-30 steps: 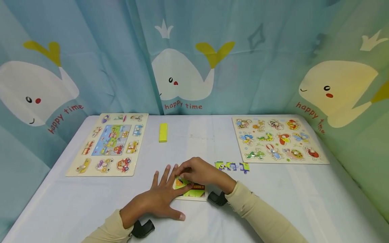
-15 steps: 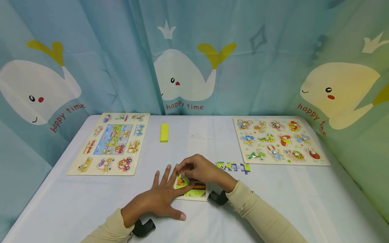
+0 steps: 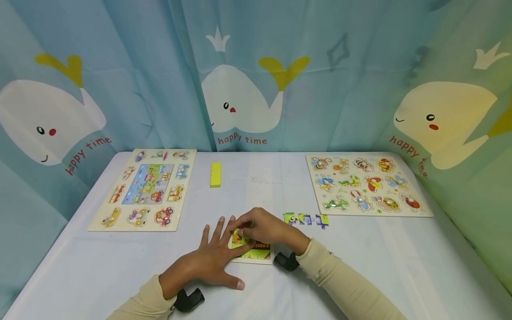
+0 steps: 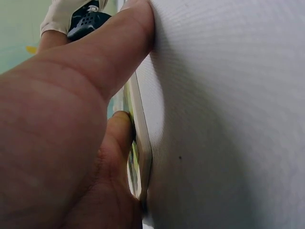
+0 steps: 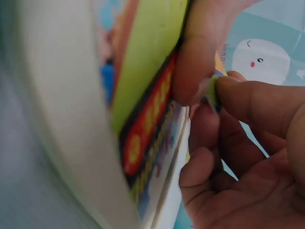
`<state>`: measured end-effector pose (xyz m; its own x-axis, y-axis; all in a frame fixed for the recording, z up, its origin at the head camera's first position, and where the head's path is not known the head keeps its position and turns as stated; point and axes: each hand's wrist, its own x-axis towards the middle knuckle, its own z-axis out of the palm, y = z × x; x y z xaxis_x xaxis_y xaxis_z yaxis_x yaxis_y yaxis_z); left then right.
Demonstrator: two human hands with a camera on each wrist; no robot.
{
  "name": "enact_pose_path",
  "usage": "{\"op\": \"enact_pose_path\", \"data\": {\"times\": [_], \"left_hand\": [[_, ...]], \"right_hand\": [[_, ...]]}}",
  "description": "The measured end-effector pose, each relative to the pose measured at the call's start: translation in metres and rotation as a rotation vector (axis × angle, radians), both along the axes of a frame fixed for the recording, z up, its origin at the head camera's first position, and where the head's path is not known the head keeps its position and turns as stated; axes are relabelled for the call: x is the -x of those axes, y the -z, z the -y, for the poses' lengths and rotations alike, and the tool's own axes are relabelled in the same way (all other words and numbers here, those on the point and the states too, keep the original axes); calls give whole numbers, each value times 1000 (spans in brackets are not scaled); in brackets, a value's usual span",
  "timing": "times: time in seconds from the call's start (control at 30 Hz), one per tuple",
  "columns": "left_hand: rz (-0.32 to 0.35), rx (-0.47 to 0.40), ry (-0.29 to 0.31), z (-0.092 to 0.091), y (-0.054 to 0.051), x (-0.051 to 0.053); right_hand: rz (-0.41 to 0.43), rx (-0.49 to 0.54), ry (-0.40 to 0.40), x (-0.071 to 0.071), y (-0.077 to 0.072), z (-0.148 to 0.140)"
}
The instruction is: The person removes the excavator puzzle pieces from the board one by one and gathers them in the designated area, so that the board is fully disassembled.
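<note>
A small jigsaw board (image 3: pixel 256 261) with a pale frame and a green, red and yellow picture lies near the middle front of the table. My left hand (image 3: pixel 211 265) rests on its left side with fingers spread; the index finger crosses the picture. Over the upper part of the board is my right hand (image 3: pixel 262 226). In the right wrist view its thumb and finger pinch a small green puzzle piece (image 5: pixel 214 93), seen nearly edge-on. Both hands hide much of the board. Several loose puzzle pieces (image 3: pixel 306 219) lie in a row right of the right hand.
A vehicle peg puzzle (image 3: pixel 134 222) lies at the left, an insect peg puzzle (image 3: pixel 370 213) at the right back. Between them stands a yellow block (image 3: pixel 215 174). A blue whale-print curtain (image 3: pixel 160 66) borders the white-covered table (image 3: pixel 352 266).
My right hand rises slightly, then lowers again over the top of the board. The left hand stays in place.
</note>
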<state>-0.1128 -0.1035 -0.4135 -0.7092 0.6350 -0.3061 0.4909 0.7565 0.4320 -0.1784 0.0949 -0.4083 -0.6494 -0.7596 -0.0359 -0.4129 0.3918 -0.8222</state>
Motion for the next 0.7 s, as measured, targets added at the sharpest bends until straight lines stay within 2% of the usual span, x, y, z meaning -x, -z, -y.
{"op": "enact_pose_path", "data": {"times": [0.2,0.47,0.7], "left_hand": [[3,13,-9,-1,2,0],[-2,21,-19,-2,3,1],[-5,18,-28,-2,1,-1]], "right_hand": [[-48,-11,66,2,-6,-5],[-22,11,53,6,-13,-22],[-35,-18,76,9,-16,-40]]}}
